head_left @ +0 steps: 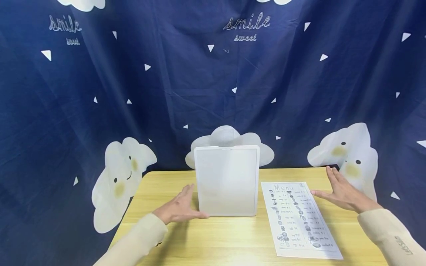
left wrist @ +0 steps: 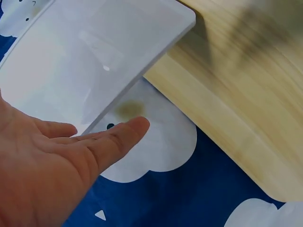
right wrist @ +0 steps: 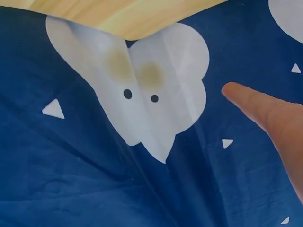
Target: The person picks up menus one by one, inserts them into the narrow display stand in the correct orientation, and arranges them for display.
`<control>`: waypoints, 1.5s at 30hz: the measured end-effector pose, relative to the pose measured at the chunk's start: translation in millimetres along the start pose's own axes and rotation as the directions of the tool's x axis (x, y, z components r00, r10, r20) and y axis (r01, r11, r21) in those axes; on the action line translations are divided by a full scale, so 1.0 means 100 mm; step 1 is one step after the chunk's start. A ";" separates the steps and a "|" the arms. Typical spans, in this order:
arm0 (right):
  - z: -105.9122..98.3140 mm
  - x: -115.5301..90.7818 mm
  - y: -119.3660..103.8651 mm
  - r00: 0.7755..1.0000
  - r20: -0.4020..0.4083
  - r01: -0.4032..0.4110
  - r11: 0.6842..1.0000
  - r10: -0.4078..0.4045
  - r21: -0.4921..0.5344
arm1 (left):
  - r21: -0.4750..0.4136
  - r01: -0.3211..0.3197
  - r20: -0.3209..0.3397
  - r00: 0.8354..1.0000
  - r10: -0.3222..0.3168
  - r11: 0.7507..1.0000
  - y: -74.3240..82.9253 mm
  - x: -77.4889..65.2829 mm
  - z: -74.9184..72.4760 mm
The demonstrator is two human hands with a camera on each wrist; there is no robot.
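Note:
A white, flat, rectangular panel with a raised rim stands upright on the table, and a small notch marks its top edge. My left hand is spread beside its lower left side, and the thumb overlaps the panel's bottom corner in the head view. In the left wrist view the hand has its fingers extended close to the panel's edge. To the right lies a printed sheet headed "Menu", with small pictures and text. My right hand hovers past the sheet's right side, fingers straight, holding nothing.
The light wooden table has a rounded far left corner. Behind it hangs a dark blue curtain printed with clouds, white triangles and "smile sweet" lettering. The panel stands near the table's far edge, in front of a printed cloud.

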State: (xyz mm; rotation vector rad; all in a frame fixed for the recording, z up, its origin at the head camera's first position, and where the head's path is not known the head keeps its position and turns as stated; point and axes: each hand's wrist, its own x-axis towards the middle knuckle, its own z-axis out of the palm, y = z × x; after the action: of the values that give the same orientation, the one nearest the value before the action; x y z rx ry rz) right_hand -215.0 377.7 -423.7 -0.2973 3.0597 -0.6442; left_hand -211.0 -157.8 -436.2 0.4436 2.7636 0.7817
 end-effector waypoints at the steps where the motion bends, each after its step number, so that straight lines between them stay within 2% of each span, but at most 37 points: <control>1: 0.00 0.00 0.01 1.000 0.000 0.006 1.000 -0.006 0.017 | -0.011 -0.007 0.000 1.000 0.007 1.000 0.00 0.00 0.01; 9: 0.05 -0.01 0.05 1.000 0.000 0.008 0.998 -0.008 0.069 | -0.074 -0.068 -0.015 0.998 0.068 0.995 0.01 0.03 0.11; 13: 0.08 0.00 0.08 1.000 0.003 -0.003 0.996 0.003 0.094 | -0.123 -0.101 -0.012 0.995 0.100 0.987 0.06 0.06 0.18; 17: 0.12 0.00 0.10 1.000 0.006 -0.015 0.994 0.014 0.105 | -0.135 -0.116 -0.010 0.993 0.115 0.984 0.11 0.11 0.26; 25: 0.14 0.01 0.09 0.999 0.012 -0.050 0.998 0.049 0.048 | -0.201 -0.104 0.000 0.994 0.106 0.974 0.19 0.16 0.39; 30: 0.13 0.01 0.10 0.997 0.029 -0.069 0.996 0.067 0.062 | -0.224 -0.094 0.009 0.995 0.099 0.970 0.23 0.18 0.46; 35: 0.16 0.01 0.15 0.995 0.038 -0.093 0.992 0.090 0.086 | -0.252 -0.106 0.007 0.994 0.111 0.962 0.28 0.23 0.56; 40: 0.20 0.01 0.22 0.992 0.052 -0.119 0.985 0.113 0.125 | -0.283 -0.089 0.008 0.995 0.095 0.955 0.36 0.28 0.64; 45: 0.21 0.00 0.28 0.987 0.077 -0.153 0.966 0.139 0.208 | -0.341 -0.081 0.004 0.996 0.087 0.936 0.46 0.33 0.72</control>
State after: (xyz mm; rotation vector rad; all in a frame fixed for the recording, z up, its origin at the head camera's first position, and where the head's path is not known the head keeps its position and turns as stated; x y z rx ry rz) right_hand -219.1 394.4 -454.0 -0.0861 2.8843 -0.9249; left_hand -209.8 -74.8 -475.8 0.4961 2.5300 1.2426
